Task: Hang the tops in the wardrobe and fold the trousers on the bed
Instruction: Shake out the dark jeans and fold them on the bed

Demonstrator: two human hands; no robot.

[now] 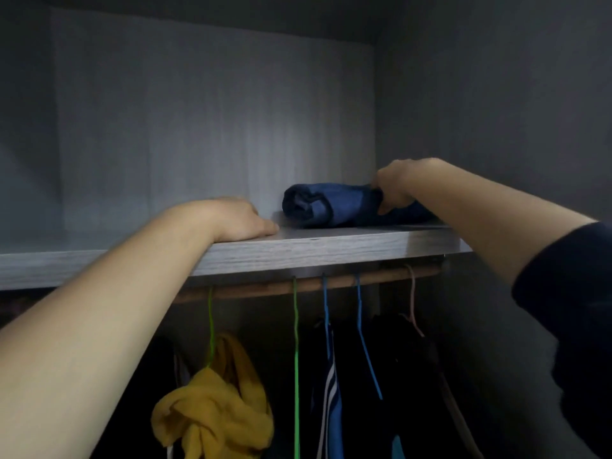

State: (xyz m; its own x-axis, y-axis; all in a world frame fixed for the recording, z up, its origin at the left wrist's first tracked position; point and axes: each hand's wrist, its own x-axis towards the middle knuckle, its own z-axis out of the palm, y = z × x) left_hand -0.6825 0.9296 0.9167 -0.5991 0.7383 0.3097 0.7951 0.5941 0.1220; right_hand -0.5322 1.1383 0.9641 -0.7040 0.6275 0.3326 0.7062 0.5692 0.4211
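Your left forearm, bare, reaches up and inward from the lower left corner, and your left hand (238,218) lies palm down on the front edge of the shelf (298,251). Its fingers (265,226) are pressed together and nearly straight, holding nothing. The shelf is a flat board with a pale grey wood grain, and the wardrobe back panel (198,111) behind it has the same grain.

Under the shelf a brown wooden rail (265,288) carries thin wire hangers. A lime hanger (211,326) holds a crumpled mustard-yellow top (215,409). Next comes a bright green hanger (295,342), then two blue hangers (326,309), one of them with a blue top with white stripes (331,392), then a pale pink hanger (412,299) over dark clothes that you cannot make out in the shadow.

On the shelf, towards its right end, the trousers (331,205) lie as a thick, rounded fold of dark blue cloth, close to the back panel and near your left fingertips but apart from them.

Your right hand (397,187) comes in from the right with a dark sleeve (569,309) pushed up the forearm. Its curled fingers on top and thumb below pinch the right end of the trousers.
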